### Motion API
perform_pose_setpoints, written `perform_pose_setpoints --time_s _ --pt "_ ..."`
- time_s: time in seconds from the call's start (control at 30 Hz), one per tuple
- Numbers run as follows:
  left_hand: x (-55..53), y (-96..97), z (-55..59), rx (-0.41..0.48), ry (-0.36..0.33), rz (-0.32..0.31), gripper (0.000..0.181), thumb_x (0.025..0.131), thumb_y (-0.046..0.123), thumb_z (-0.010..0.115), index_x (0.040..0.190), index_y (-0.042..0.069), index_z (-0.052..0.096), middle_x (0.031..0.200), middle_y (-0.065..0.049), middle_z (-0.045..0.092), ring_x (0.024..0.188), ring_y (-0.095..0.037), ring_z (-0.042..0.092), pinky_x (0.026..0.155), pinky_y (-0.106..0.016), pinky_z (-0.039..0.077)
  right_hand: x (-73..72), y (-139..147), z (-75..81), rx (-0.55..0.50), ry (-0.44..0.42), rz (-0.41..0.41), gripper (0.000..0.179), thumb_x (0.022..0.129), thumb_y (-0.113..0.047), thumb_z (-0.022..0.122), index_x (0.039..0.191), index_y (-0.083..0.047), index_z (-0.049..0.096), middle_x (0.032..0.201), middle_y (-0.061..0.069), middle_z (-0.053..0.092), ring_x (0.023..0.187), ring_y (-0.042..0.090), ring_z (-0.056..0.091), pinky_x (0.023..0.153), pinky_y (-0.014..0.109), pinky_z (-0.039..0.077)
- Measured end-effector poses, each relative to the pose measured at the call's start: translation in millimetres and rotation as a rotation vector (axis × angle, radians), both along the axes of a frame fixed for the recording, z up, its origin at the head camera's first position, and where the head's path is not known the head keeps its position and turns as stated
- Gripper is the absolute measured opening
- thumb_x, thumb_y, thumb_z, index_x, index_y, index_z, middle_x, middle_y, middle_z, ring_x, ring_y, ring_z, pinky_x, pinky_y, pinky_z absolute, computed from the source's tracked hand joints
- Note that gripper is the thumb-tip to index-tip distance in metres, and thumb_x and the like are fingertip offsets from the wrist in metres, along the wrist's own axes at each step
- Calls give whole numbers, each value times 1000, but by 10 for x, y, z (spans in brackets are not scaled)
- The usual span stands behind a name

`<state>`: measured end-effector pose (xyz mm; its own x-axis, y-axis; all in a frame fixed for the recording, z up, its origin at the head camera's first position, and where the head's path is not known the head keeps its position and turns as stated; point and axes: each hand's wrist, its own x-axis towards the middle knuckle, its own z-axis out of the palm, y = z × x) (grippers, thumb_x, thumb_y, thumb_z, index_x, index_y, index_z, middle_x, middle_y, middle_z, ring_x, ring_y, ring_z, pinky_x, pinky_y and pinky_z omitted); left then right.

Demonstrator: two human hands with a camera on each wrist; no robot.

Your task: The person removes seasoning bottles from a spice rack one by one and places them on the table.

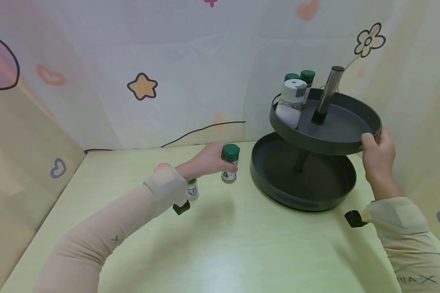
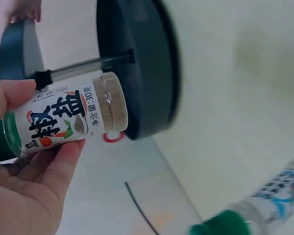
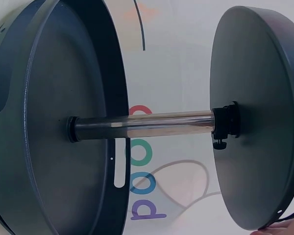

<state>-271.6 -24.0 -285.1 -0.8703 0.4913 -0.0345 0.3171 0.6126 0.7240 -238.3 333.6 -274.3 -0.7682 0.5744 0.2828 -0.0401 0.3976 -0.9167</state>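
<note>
My left hand (image 1: 210,160) grips a seasoning jar (image 1: 229,176) with a green cap, a white printed label and brown powder inside. It holds the jar above the table, left of a dark two-tier turntable rack. The left wrist view shows thumb and fingers around the jar (image 2: 63,115) near its cap. My right hand (image 1: 379,156) grips the right rim of the rack's upper tray (image 1: 352,122), thumb over the edge. In that tray stand a white-capped jar (image 1: 291,101) of white contents and two green-capped jars (image 1: 308,79). The lower tray (image 1: 315,183) shows a bare floor.
Another green-capped jar (image 1: 192,190) stands on the pale table (image 1: 220,244), partly behind my left sleeve. A pink rounded thing (image 1: 163,166) peeks over that sleeve. A metal post (image 3: 166,124) joins the tiers. A patterned curtain (image 1: 190,81) hangs behind.
</note>
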Motion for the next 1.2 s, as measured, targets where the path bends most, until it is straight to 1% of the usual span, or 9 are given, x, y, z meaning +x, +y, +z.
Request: perform_pose_setpoints --time_s 0.13,0.27,0.33,0.4,0.5,0.73,0.87,1.1,1.2 --pt "-6 -93 -150 -45 -33 53 33 72 26 71 96 13 52 94 1 61 87 -15 58 80 -34 47 6 -6 1 -1 2 6 9 83 -20 37 77 -25 42 66 -15 41 70 3 36 62 22 25" --pt "4 -156 -294 -105 -30 83 34 72 27 72 95 11 53 94 0 62 86 -16 58 80 -34 47 10 -12 1 -6 -2 8 9 82 -20 37 77 -25 42 65 -15 41 70 3 36 62 22 25" --pt "9 -174 -348 -145 -21 90 35 72 26 72 96 10 53 95 -1 62 88 -16 58 81 -34 47 10 -13 2 -7 -2 6 9 82 -20 37 77 -25 42 65 -15 40 70 4 36 62 22 25" --pt "9 -189 -394 -170 -27 104 35 72 24 72 97 9 53 97 -3 61 90 -18 58 83 -36 47 11 -13 6 -4 -4 4 9 83 -21 37 77 -26 42 66 -16 41 70 3 36 62 22 25" --pt "6 -201 -442 -192 -36 127 37 72 21 71 100 8 51 101 -5 60 94 -19 57 85 -37 47 13 -14 13 -1 -4 2 9 83 -21 37 78 -27 43 67 -16 42 71 3 36 63 22 25" --pt "-16 -199 -563 -186 -47 180 42 72 16 70 106 6 48 108 -9 59 98 -21 57 84 -37 48 14 -23 20 -9 -6 2 10 83 -21 36 80 -27 43 69 -16 43 74 2 37 65 22 25" --pt "-18 -180 -612 -204 -43 200 42 72 15 70 106 6 48 108 -10 59 99 -22 57 84 -37 48 20 -27 18 -16 -6 12 11 83 -20 36 82 -27 44 71 -17 44 74 2 37 65 21 26" --pt "-29 -144 -649 -249 -14 195 43 71 15 71 105 5 47 105 -11 60 97 -23 58 83 -35 48 36 -23 22 -7 -7 4 9 82 -21 36 77 -25 41 66 -14 38 70 4 34 62 23 24" --pt "-40 -133 -663 -262 -12 202 44 71 14 71 106 5 46 103 -10 60 94 -22 58 82 -34 48 37 -20 22 -8 -5 7 9 83 -21 36 77 -25 42 66 -14 39 70 4 35 62 23 24"
